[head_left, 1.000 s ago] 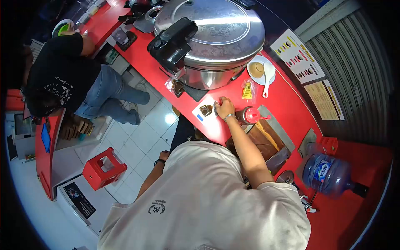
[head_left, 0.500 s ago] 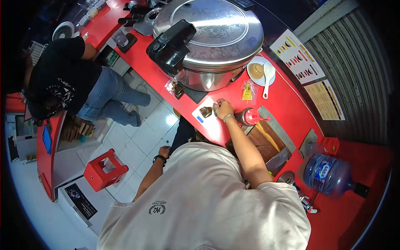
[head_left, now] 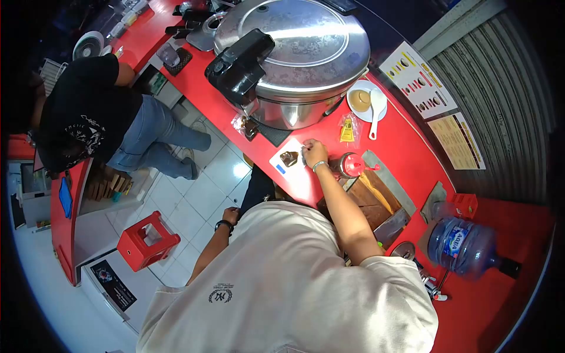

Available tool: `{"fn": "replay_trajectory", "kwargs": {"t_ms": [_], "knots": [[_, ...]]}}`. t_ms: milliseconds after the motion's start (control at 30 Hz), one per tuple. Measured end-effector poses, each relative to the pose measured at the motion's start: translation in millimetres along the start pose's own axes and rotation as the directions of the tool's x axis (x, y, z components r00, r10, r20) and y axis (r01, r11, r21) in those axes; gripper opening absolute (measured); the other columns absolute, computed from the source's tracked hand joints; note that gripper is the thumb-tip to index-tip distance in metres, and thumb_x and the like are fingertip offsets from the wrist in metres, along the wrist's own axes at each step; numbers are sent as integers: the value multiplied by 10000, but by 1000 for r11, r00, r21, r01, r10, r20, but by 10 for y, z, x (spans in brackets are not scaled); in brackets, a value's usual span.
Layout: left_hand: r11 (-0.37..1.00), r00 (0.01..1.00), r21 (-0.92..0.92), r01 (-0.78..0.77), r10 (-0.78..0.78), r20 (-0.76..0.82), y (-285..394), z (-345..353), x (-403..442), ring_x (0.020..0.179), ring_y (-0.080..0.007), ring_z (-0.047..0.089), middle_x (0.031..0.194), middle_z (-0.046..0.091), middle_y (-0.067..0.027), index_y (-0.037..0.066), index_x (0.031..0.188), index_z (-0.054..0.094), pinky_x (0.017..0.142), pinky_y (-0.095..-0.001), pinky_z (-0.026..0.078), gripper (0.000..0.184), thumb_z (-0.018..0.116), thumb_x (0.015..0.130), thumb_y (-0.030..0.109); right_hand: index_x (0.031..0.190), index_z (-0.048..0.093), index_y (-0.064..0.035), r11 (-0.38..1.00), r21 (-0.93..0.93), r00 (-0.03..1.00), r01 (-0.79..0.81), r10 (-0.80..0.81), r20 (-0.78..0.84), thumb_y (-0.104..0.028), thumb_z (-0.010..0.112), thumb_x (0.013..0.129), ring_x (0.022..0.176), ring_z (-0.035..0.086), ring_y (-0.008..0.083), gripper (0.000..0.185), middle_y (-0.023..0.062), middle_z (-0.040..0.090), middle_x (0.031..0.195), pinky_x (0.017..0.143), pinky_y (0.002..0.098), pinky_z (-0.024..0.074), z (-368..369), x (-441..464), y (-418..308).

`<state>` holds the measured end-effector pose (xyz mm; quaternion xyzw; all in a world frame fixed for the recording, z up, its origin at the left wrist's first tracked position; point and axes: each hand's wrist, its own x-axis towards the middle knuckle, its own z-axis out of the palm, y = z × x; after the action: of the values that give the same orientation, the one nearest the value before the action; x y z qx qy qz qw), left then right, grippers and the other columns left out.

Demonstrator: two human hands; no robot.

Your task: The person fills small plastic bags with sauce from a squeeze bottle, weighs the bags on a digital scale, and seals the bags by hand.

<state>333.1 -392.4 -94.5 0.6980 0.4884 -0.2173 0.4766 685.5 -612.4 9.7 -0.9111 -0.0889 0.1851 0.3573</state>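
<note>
My right hand [head_left: 315, 153], with a band round its wrist, rests at the right edge of a white sheet or flat tray [head_left: 299, 184] on the red counter. Its fingers are curled down, and what they hold, if anything, is hidden. On the white piece lies a dark brown packet or lump [head_left: 289, 158], just left of those fingers, beside a small blue mark. A jar with a red lid [head_left: 353, 165] stands close to my right wrist. My left hand [head_left: 232, 215], wearing a dark watch, hangs low beside my leg; its fingers are mostly hidden.
A large metal cooker [head_left: 294, 109] stands beyond my right hand. Near it are a yellow packet [head_left: 348, 130] and a saucer with a white rice scoop [head_left: 377, 106]. A water jug [head_left: 462, 244] lies right. Another person [head_left: 88, 112] stands left, past a red stool [head_left: 147, 241].
The view has shifted very slightly. My right hand stays at the edge of the white piece, and my left hand stays low by my side.
</note>
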Motion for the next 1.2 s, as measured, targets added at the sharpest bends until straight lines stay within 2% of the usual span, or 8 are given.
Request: {"fn": "replay_trajectory", "kwargs": {"t_ms": [167,300,500,633,767,800,900,1200], "knots": [[999,996,24,-37,38,-75,38,18,123,685,-241,656,810,698,-121,25,1085,681,696,-358,539,309,616,878,245,1057,663,-43,955,226,980,191,-199,15,-72,611,808,753,695,238,256,124,695,788,706,346,536,-89,-37,-127],[870,832,-75,-488,437,-343,1259,-171,-518,1066,-260,630,1159,649,-171,31,1194,611,882,-376,503,472,763,791,224,1016,628,-42,805,84,795,588,-594,125,-77,627,789,779,658,307,229,130,649,815,691,407,502,-555,-527,-739],[246,221,216,-945,966,-135,2738,-510,-1347,983,-294,614,1099,668,-117,67,1048,683,879,-372,468,320,753,796,251,983,590,-90,436,-144,459,888,-855,243,-108,635,790,830,627,254,199,78,613,838,759,401,432,-1079,-1068,-1271],[246,267,266,-932,963,43,3037,-656,-1744,926,-213,611,950,705,-20,100,897,728,843,-354,437,94,674,857,166,904,608,-80,371,-152,391,916,-910,141,-76,700,738,769,627,227,189,64,624,838,705,366,444,-1280,-1252,-1360],[100,98,114,-988,995,-25,3150,-702,-1977,875,-214,629,932,711,-35,66,922,732,796,-346,482,117,703,842,147,919,676,-48,516,75,522,853,-846,-111,-26,758,713,677,608,218,223,66,633,837,549,324,423,-1477,-1496,-1620],[95,91,75,-993,995,-49,3168,-701,-2013,877,-217,635,935,713,-37,60,931,732,795,-340,494,123,710,837,136,1028,661,-5,681,382,738,624,-675,-2,-126,653,884,908,649,267,188,140,669,973,825,369,503,-1462,-1592,-1469],[130,130,-13,-991,988,-88,3189,-679,-2075,885,-221,643,933,716,-64,44,942,737,816,-326,510,136,724,825,112,925,683,-5,528,27,529,849,-845,-86,-41,658,825,874,644,288,109,146,662,892,761,367,514,-1572,-1523,-1458],[150,166,-140,-979,980,-113,3202,-701,-2213,820,-212,631,871,711,-84,38,892,740,779,-333,493,114,747,797,100,865,684,25,747,304,789,591,-614,-26,1,708,806,784,633,207,68,115,653,850,706,309,512,-1609,-1591,-1519]]}}
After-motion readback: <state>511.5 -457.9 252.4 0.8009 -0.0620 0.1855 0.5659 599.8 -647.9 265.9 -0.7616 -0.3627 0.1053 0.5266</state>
